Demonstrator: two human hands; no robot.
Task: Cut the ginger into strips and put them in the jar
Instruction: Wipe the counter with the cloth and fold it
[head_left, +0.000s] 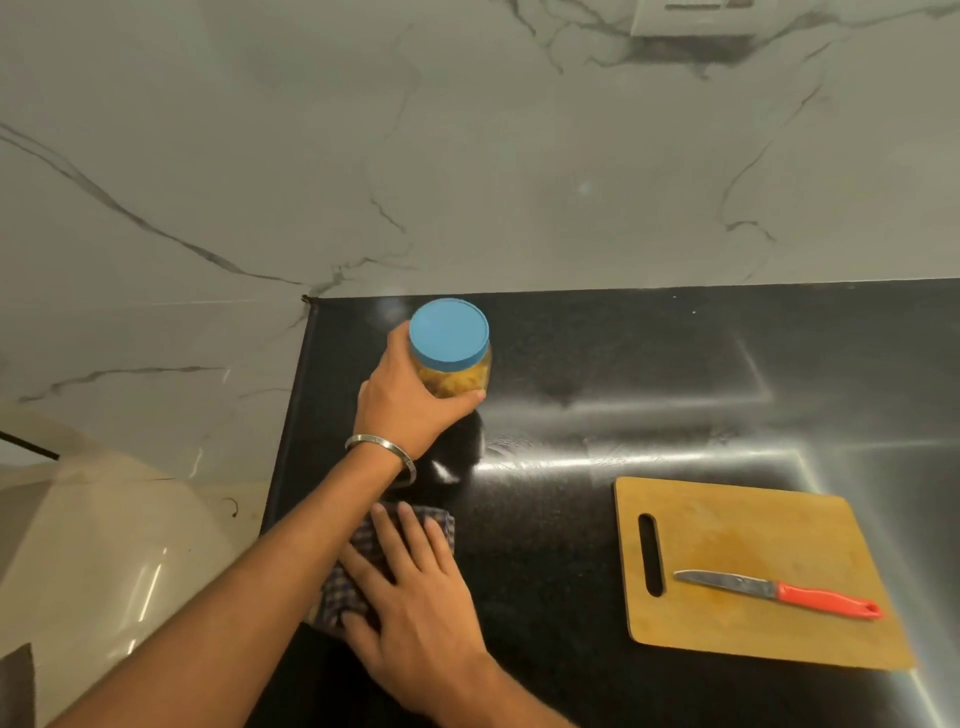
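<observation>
Head view: left hand (410, 402) grips blue-lidded jar (453, 349) of yellow strips, held just above the black counter (597, 395). Right hand (410, 582) lies flat, fingers straight, on checked cloth (347, 587). Further right, wooden cutting board (748, 551) carries red-handled knife (779, 592).

Both forearms are bare, with no sleeves in view. The left hand (410, 400) wears a plain silver metal bangle (382, 451) at the wrist. The right hand (415, 597) wears no rings or other jewellery.
</observation>
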